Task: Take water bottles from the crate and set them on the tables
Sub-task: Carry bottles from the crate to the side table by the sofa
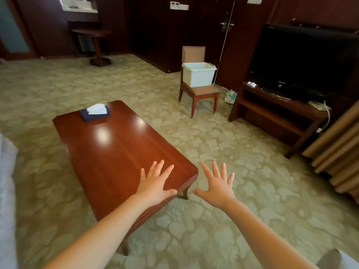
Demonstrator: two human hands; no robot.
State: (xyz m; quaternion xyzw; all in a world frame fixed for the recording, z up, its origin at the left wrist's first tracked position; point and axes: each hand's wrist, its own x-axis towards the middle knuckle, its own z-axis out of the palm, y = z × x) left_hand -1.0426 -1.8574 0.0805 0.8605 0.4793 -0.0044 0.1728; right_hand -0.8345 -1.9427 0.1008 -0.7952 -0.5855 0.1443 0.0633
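Here, left hand (155, 183) and right hand (217, 188) outstretched, fingers (223, 169) splayed, palms down

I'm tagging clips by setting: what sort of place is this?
Likely a hotel suite's sitting room: patterned carpet, a glossy coffee table with a tissue box, a television on a low stand.

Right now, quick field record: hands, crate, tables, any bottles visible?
left hand: open, fingers spread, empty, over the near corner of the coffee table; contact unclear
right hand: open, fingers spread, empty, over the carpet
crate: white, on the chair across the room; inside hidden
coffee table load: tissue box at the far end
side table: dark, far left
bottles: none visible
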